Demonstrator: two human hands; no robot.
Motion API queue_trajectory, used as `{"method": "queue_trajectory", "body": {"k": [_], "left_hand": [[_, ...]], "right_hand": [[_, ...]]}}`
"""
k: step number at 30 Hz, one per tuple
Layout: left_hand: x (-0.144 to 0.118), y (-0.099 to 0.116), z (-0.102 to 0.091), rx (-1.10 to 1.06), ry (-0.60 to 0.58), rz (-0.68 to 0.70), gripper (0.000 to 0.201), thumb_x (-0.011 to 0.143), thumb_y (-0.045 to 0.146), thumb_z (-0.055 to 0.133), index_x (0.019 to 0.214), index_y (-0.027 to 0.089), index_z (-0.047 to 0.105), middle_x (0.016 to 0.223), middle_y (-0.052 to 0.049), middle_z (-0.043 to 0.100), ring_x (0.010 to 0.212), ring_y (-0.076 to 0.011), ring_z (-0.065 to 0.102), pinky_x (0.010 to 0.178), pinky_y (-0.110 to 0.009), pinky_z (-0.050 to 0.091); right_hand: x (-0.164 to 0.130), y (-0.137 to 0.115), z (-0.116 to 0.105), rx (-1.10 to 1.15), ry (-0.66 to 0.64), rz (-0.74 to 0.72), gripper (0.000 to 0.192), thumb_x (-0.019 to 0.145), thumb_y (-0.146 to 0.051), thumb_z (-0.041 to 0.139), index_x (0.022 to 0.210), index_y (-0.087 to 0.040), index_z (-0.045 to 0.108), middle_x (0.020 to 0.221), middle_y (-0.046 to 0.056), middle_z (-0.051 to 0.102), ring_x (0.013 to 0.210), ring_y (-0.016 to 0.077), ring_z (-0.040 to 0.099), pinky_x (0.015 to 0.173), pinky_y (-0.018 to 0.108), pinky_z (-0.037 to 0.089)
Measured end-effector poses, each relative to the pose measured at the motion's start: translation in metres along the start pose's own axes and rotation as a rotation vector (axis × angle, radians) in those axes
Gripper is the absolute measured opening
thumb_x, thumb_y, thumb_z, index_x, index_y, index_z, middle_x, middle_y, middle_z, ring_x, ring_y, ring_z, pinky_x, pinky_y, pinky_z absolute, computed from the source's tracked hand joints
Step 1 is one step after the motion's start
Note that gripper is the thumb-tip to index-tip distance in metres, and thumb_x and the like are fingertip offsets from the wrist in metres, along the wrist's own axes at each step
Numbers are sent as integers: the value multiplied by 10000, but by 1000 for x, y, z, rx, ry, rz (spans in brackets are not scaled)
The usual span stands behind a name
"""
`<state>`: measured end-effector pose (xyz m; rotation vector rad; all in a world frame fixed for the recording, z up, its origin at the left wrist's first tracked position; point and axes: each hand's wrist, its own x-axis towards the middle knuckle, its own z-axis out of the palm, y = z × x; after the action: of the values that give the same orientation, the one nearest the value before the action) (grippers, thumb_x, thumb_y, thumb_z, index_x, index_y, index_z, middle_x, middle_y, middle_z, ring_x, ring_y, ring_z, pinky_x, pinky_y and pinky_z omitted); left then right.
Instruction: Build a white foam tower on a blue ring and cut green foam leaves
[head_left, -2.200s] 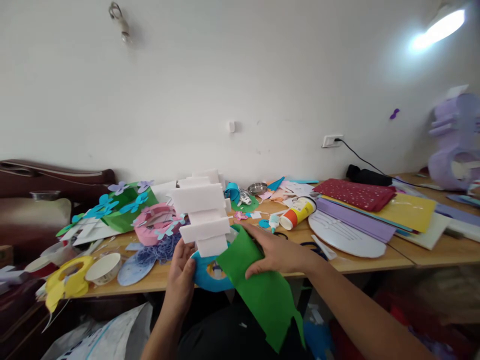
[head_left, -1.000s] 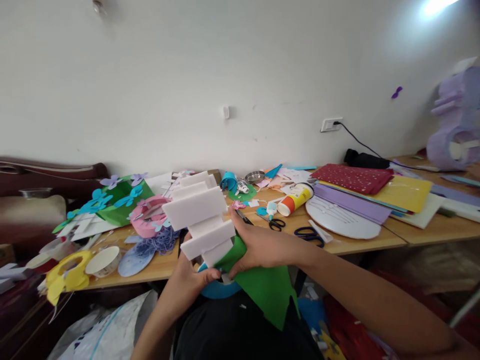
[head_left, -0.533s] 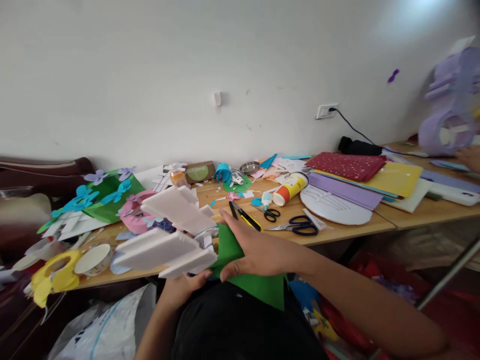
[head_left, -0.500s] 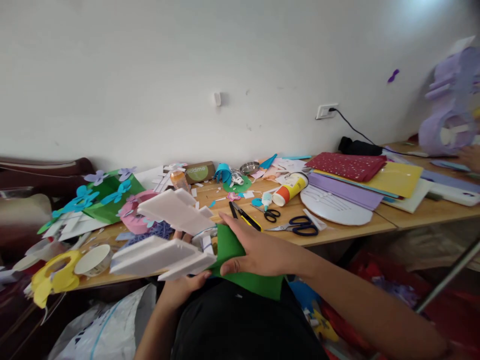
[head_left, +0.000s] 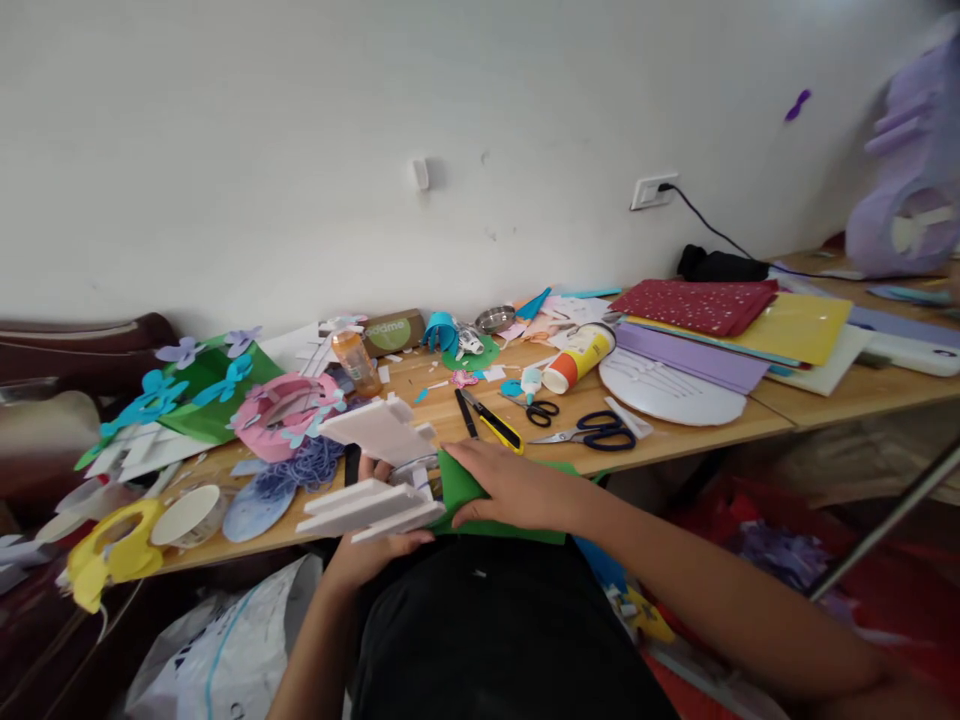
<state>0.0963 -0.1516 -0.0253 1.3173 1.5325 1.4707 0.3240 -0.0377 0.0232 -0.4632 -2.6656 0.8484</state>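
White foam blocks, stuck together in steps, lie tipped on their side at the near edge of the counter, just in front of the person. The left hand is closed on the foam from below, thumb on the lowest slab. The right hand lies flat with its fingers spread, pressing a green sheet down right beside the foam, so the sheet touches the blocks. The green looks like it is being fitted or stuck on, and that part seems only begun: most of the foam is bare white, and the sheet is one big uncut piece hanging over the edge. I cannot tell if any glue is under it. A yellow knife and scissors lie near the right hand, untouched. A small glue bottle and a tipped orange and yellow pot sit further back. A pink ring with blue flowers rests to the left, and it looks finished.
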Motion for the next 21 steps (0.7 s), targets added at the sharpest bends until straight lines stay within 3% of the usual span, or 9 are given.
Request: {"method": "queue_trajectory", "body": {"k": [5, 11, 14, 17, 21], "left_hand": [[10, -12, 0, -29, -1, 65, 1068, 464, 338, 962, 1418, 278, 484, 1365, -134, 592, 1294, -397, 521, 1083, -546, 436], [9, -17, -7, 113, -57, 53, 991, 507, 280, 952, 1391, 285, 504, 1325, -114, 603, 1258, -405, 545, 1054, -576, 456], [9, -17, -10, 143, -68, 87, 952, 520, 231, 936, 1378, 305, 530, 1323, -107, 604, 1254, -414, 545, 1017, -563, 489], [12, -17, -13, 87, -45, 84, 919, 511, 174, 919, 1346, 326, 566, 1341, -104, 596, 1283, -426, 518, 998, -561, 503], [15, -19, -17, 43, -36, 48, 921, 452, 131, 926, 1293, 331, 607, 1349, -99, 591, 1303, -433, 497, 1018, -569, 488]], "right_hand": [[5, 0, -3, -101, -35, 15, 855, 820, -421, 792, 1506, -143, 365, 1474, 219, 462, 1361, 347, 457, 1113, 503, 388], [11, -5, 5, -290, -23, -13, 859, 790, -291, 829, 1474, -42, 373, 1448, 263, 470, 1330, 384, 477, 1102, 511, 394], [10, -2, 8, -268, -23, -31, 932, 805, -463, 794, 1494, -37, 332, 1482, 281, 422, 1362, 408, 437, 1112, 530, 376], [7, 1, 7, -154, -34, -43, 941, 867, -654, 623, 1511, -49, 299, 1516, 282, 379, 1405, 411, 379, 1120, 556, 363], [7, 6, 11, -116, 45, -63, 816, 918, -641, 547, 1480, -83, 354, 1450, 271, 460, 1359, 390, 439, 1080, 576, 391]]}}
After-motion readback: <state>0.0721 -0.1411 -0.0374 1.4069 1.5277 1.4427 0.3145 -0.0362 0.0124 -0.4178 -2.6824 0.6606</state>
